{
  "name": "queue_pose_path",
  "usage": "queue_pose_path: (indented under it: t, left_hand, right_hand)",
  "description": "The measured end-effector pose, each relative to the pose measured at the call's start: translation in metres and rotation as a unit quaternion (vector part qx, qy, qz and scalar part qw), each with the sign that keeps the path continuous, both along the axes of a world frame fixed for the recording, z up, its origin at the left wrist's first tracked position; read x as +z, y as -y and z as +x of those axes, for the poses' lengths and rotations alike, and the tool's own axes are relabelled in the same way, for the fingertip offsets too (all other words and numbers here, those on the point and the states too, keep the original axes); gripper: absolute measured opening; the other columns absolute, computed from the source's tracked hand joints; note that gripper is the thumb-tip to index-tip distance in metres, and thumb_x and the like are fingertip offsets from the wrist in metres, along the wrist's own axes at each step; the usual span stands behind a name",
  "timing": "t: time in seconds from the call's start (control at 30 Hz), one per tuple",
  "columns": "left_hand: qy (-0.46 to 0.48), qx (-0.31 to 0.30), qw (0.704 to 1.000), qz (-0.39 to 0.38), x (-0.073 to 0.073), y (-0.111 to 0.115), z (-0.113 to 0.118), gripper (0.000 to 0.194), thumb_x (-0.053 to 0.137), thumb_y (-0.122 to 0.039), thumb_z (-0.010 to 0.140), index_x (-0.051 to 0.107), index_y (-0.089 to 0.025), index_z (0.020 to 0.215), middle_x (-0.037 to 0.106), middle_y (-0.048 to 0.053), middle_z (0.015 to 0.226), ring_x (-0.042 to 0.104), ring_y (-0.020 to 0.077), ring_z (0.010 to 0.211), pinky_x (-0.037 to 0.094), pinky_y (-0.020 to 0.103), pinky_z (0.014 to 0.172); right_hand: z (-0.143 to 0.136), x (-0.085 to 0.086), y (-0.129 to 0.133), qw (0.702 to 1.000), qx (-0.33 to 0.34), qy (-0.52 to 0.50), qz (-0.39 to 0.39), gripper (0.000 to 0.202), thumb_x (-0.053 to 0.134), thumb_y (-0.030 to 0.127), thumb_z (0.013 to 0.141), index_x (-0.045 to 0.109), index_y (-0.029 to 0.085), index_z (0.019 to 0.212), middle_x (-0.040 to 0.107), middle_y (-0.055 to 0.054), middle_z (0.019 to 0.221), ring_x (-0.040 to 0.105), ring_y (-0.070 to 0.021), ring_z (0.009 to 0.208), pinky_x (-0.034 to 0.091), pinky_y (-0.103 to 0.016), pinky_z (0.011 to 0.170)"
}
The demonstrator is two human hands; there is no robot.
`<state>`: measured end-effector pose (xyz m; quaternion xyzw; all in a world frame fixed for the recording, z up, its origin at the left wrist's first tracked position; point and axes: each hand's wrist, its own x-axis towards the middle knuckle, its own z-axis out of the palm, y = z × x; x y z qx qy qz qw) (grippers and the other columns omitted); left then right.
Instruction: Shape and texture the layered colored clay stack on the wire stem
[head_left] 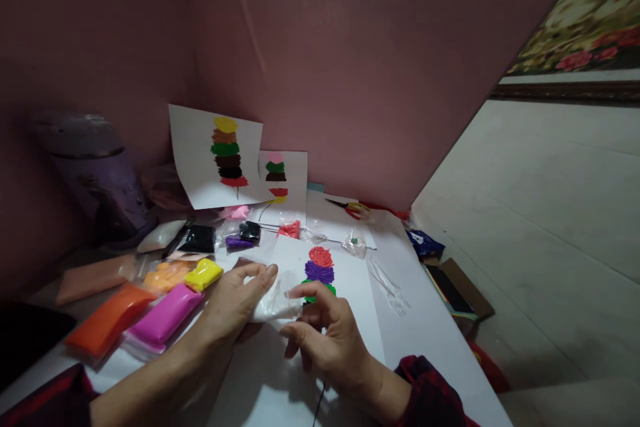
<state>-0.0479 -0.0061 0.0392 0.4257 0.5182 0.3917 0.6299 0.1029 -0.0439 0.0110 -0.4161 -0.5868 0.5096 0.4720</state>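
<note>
In my left hand (227,310) is a clear packet of white modelling clay (274,303), pinched between thumb and fingers above the sheet. My right hand (333,343) is at the packet's right side, thumb and index finger apart; whether the index fingertip touches the plastic I cannot tell. Beneath the hands lies a white sheet of paper (367,323) with textured clay bands: red (321,257), purple (319,272) and green, the lower ones partly covered by my right hand. A thin dark line (319,407) runs below them.
Left of my hands lie packets of orange (110,320), magenta (165,317) and yellow clay (204,274). Two sheets with banded pictures (193,167) lean at the back. Scissors (350,207) and clear plastic forks (393,287) lie right. A purple bottle (100,180) stands left.
</note>
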Motion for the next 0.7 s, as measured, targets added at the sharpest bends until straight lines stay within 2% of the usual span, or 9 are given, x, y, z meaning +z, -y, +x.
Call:
queue_pose_path:
  t: [0.13,0.3,0.5,0.7]
  left_hand:
    - [-0.009,-0.007,1.000,-0.020,0.0041,0.0009,-0.0024,0.043,0.064,-0.059,0.069,0.051,-0.019,0.070,0.043,-0.008,0.044,0.029,0.0043,0.032,0.017,0.015,0.032]
    - [0.012,-0.027,0.999,-0.038,0.0019,-0.0003,-0.0038,0.041,0.064,-0.057,0.070,0.050,-0.018,0.068,0.039,-0.009,0.043,0.023,0.0034,0.030,0.014,0.015,0.030]
    - [-0.012,-0.016,0.999,-0.037,0.0002,-0.0018,-0.0028,0.041,0.063,-0.058,0.070,0.050,-0.019,0.069,0.040,-0.010,0.040,0.027,0.0046,0.029,0.013,0.016,0.031]
    - [-0.021,-0.014,0.999,-0.020,0.0001,-0.0011,-0.0009,0.045,0.065,-0.060,0.066,0.045,-0.020,0.061,0.039,-0.009,0.037,0.027,0.0049,0.026,0.013,0.017,0.031]
  right_hand:
    - [0.0039,-0.0047,-0.0029,0.996,-0.036,0.005,0.080,0.019,0.065,0.024,0.079,0.054,0.018,0.094,0.061,0.002,0.058,0.050,-0.0078,0.040,0.043,-0.018,0.037]
    - [0.0041,-0.0020,-0.0023,0.994,-0.054,-0.002,0.093,0.016,0.067,0.023,0.078,0.053,0.019,0.079,0.057,0.003,0.061,0.052,-0.0066,0.039,0.042,-0.017,0.037]
    - [0.0052,-0.0027,-0.0039,0.991,-0.050,0.014,0.125,0.012,0.067,0.027,0.080,0.060,0.018,0.086,0.060,0.001,0.065,0.055,-0.0086,0.042,0.046,-0.020,0.039]
    - [0.0084,-0.0036,-0.0045,0.985,-0.015,0.070,0.158,0.021,0.065,0.026,0.082,0.065,0.019,0.101,0.059,0.001,0.063,0.054,-0.0090,0.045,0.045,-0.020,0.042]
